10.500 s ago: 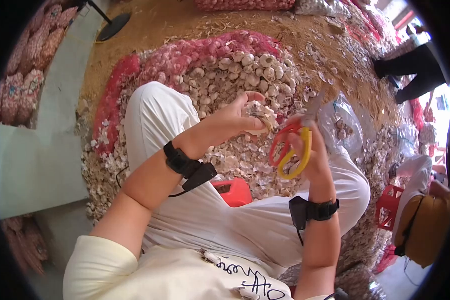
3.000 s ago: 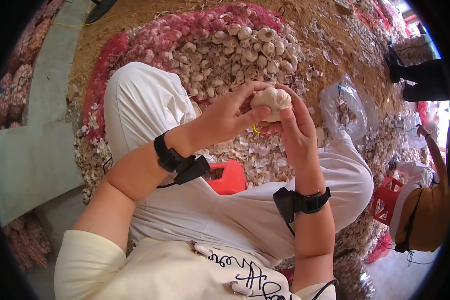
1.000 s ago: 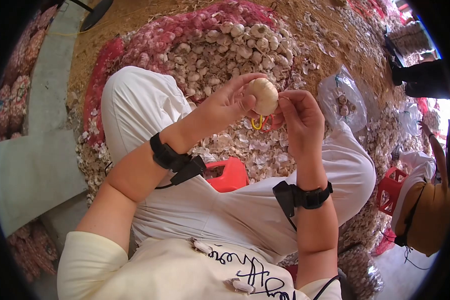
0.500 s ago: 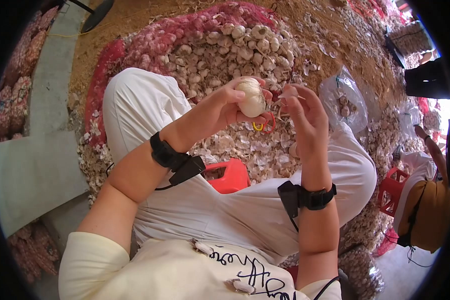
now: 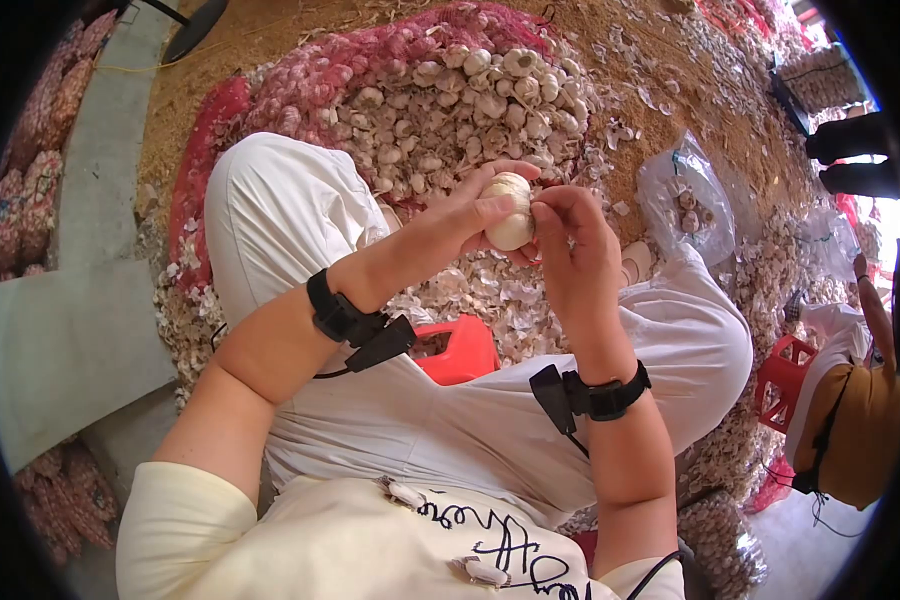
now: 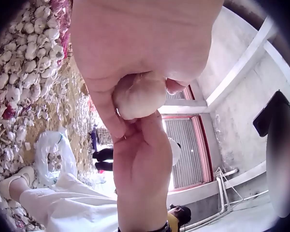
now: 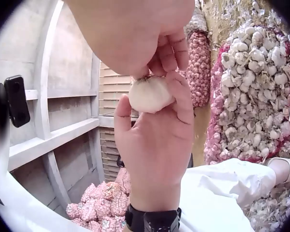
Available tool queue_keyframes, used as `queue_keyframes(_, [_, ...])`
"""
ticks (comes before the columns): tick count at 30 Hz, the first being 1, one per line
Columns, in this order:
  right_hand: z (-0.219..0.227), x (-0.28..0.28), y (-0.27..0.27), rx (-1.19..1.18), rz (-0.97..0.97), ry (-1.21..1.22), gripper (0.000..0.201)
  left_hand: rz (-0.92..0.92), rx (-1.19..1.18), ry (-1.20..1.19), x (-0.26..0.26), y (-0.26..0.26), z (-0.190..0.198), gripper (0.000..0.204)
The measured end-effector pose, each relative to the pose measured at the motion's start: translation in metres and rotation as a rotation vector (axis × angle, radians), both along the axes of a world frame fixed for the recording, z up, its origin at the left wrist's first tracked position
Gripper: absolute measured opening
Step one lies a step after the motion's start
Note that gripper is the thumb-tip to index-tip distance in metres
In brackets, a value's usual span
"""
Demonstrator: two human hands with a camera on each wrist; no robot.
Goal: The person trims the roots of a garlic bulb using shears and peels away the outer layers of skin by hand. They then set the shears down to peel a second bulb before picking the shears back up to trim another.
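A pale, mostly bare garlic bulb (image 5: 511, 228) is held up in front of the lap. My left hand (image 5: 465, 212) grips it from the left, thumb across its near face. From the right, the thumb and forefinger of my right hand (image 5: 578, 260) pinch at its edge. In the left wrist view the bulb (image 6: 141, 99) sits under the left palm, with the right hand rising from below to meet it. The right wrist view shows the bulb's root end (image 7: 150, 92) turned toward the right fingers. The scissors seen earlier are hidden.
Beyond the hands lies a heap of garlic bulbs (image 5: 450, 120) in an opened red mesh sack (image 5: 300, 85). Loose skins (image 5: 530, 310) cover the ground around a red plastic object (image 5: 465, 350). A clear bag (image 5: 685, 190) lies at right, near another person (image 5: 850, 430).
Scissors were in my right hand at first; later only their handles showed beneath the hands. Within the last half second, my right hand has moved left, back against the bulb.
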State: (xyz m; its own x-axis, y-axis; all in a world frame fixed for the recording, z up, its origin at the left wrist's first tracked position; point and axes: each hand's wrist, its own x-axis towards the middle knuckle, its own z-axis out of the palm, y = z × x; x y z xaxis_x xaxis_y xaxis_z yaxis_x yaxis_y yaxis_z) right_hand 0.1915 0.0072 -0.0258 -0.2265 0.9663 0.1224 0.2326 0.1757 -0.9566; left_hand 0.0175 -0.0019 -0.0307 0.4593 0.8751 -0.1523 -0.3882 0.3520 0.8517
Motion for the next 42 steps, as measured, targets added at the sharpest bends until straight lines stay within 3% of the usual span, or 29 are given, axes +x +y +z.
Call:
queue_keyframes(3, [0.006, 0.000, 0.000, -0.010, 0.007, -0.099, 0.013, -0.031, -0.011, -0.001, -0.001, 0.000, 0.008, 0.060])
queue_keyframes(6, [0.004, 0.003, 0.003, -0.121, 0.042, 0.074, 0.013, 0.000, -0.020, 0.036, -0.001, -0.001, 0.010, 0.061])
queue_keyframes(8, [0.015, 0.005, 0.004, -0.104, 0.144, -0.054, 0.011, 0.006, 0.311, 0.389, -0.002, -0.002, 0.005, 0.060])
queue_keyframes(12, [0.013, 0.005, 0.003, -0.072, 0.149, -0.130, 0.011, 0.012, 0.310, 0.341, 0.000, -0.003, 0.001, 0.059])
queue_keyframes(15, [0.007, 0.003, 0.002, 0.113, 0.087, -0.257, 0.011, 0.024, 0.272, 0.329, 0.002, -0.004, 0.003, 0.062])
queue_keyframes(17, [0.007, -0.001, -0.001, 0.066, -0.008, -0.166, 0.014, 0.024, 0.022, 0.124, 0.004, -0.004, 0.005, 0.063])
queue_keyframes(18, [0.006, -0.001, 0.000, 0.066, -0.008, -0.163, 0.014, 0.024, 0.022, 0.127, 0.003, -0.002, 0.004, 0.063])
queue_keyframes(20, [0.002, 0.001, 0.005, -0.187, -0.038, -0.043, 0.016, -0.052, -0.088, -0.009, 0.001, 0.002, 0.002, 0.064])
queue_keyframes(22, [-0.001, 0.003, 0.005, -0.196, 0.001, 0.023, 0.019, -0.066, -0.113, -0.030, 0.001, 0.003, 0.002, 0.063])
queue_keyframes(25, [-0.005, 0.002, 0.004, -0.412, 0.063, 0.239, 0.019, -0.088, -0.129, -0.040, -0.002, 0.004, 0.003, 0.060])
queue_keyframes(27, [-0.010, -0.001, 0.004, -0.666, 0.031, 0.715, 0.020, -0.097, -0.118, -0.027, -0.004, 0.006, 0.002, 0.058])
queue_keyframes(31, [-0.007, 0.002, 0.004, -0.638, 0.138, 0.634, 0.021, -0.064, -0.096, -0.021, 0.001, 0.006, 0.005, 0.058])
queue_keyframes(33, [0.000, 0.001, 0.003, -0.457, 0.143, 0.249, 0.021, -0.019, -0.101, -0.007, 0.004, 0.004, 0.007, 0.059])
queue_keyframes(34, [0.000, 0.002, 0.003, -0.457, 0.143, 0.250, 0.021, -0.007, -0.067, 0.058, 0.004, 0.002, 0.007, 0.060])
queue_keyframes(37, [0.000, 0.003, 0.002, -0.512, 0.217, 0.369, 0.020, -0.027, -0.084, 0.078, 0.001, 0.002, 0.004, 0.060])
queue_keyframes(39, [0.000, 0.000, 0.001, -0.705, 0.167, 0.675, 0.019, -0.056, -0.133, 0.031, -0.001, 0.003, 0.003, 0.059])
queue_keyframes(42, [-0.011, 0.002, 0.001, -0.789, 0.134, 0.850, 0.020, -0.042, -0.314, -0.045, -0.003, 0.004, -0.002, 0.057])
